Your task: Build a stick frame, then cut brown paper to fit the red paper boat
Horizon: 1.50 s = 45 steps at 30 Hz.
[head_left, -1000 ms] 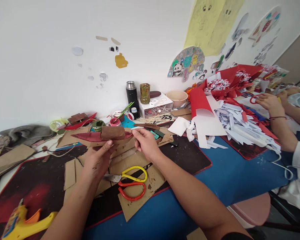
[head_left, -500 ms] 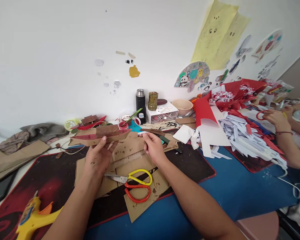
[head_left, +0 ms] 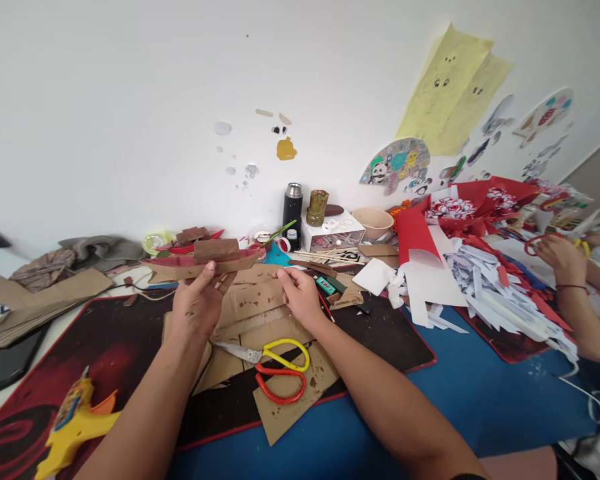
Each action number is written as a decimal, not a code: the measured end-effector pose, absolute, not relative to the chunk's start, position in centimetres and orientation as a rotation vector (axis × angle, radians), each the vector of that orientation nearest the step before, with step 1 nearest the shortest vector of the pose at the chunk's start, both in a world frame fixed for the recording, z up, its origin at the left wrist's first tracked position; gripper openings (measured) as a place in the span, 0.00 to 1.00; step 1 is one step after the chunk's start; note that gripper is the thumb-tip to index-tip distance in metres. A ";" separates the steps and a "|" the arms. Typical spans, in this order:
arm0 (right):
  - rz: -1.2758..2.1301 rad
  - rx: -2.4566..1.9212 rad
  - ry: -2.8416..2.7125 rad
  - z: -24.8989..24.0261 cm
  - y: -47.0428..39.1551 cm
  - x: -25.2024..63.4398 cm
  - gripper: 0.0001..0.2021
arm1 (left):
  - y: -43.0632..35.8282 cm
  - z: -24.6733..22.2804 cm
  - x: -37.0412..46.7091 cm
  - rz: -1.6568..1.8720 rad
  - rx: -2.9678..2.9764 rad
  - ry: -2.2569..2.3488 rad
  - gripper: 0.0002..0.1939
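A long, boat-shaped cardboard piece with a reddish inside and a brown curved cover rests in my left hand, its thumb against the near side. To the right, my right hand has thumb and forefinger pinched together above the cardboard sheets; what lies between the fingertips is too small to make out. Below both hands, scissors with yellow and red handles lie on stained cardboard. The yellow glue gun is on the black and red mat at lower left.
Behind the mat stand a black thermos, a white box and a beige bowl. White paper strips and red paper are heaped at right. Another person's hands hold scissors at far right. Folded cardboard lies at left.
The view has shifted, so the scene sits slightly lower and further right. The white strip seen earlier at my right fingertips no longer shows. My left hand still holds the boat-shaped piece.
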State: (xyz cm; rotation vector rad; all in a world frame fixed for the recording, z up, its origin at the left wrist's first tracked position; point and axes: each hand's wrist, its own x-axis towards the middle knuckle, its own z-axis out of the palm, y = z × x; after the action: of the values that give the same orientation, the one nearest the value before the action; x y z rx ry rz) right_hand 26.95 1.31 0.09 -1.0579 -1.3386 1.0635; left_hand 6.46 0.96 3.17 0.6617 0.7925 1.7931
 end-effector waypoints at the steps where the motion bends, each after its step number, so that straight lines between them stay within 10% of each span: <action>1: 1.055 -1.057 -1.357 0.1 1.5 26.9 0.23 | 1.1 3.4 6.6 1.792 0.681 0.790 0.28; 45: 0.685 -1.168 -1.869 -0.2 1.3 27.9 0.14 | 0.8 3.4 6.2 1.745 0.699 0.854 0.24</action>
State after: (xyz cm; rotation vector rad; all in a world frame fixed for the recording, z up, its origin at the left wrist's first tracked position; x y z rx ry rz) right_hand 27.92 1.32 -0.23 -1.1676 -1.8693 0.6845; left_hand 6.19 0.79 3.41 0.6988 0.8544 1.7453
